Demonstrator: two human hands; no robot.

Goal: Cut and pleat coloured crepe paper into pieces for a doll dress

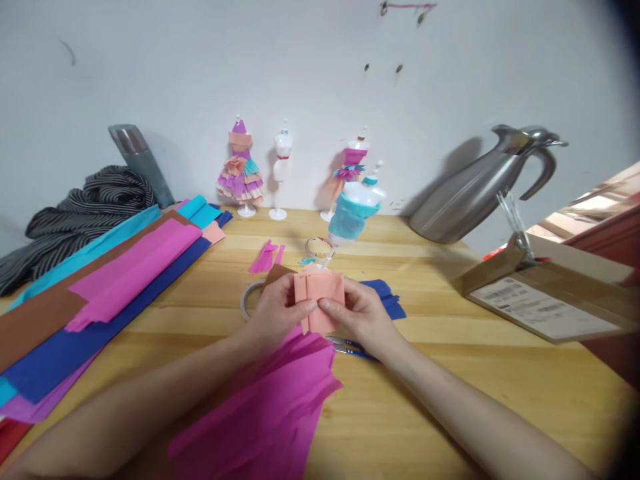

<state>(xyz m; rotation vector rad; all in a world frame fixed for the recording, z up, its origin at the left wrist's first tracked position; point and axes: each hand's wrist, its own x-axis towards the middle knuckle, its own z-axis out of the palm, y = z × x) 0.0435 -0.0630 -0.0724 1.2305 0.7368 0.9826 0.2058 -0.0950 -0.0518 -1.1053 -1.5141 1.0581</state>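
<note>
Between my left hand [276,308] and my right hand [369,313], a peach piece of crepe paper [323,293] is held with both thumbs pressed on its front. It has a folded pleat toward its left side. Just behind it stands a small white dress-form mannequin [367,195] wrapped in a turquoise paper band [351,217]. A large magenta crepe paper sheet [270,407] lies below my hands. Blue-handled scissors [353,348] rest under my right hand. A roll of tape [245,301] and a brown paper piece [276,272] are partly hidden by my left hand.
Crepe paper strips [135,273] and a striped cloth [90,200] lie at left. Along the wall stand a mannequin in a ruffled paper dress [241,175], a barer mannequin [282,170] and a pink-topped one [353,157]. A metal jug [465,187] and cardboard box [550,300] occupy the right.
</note>
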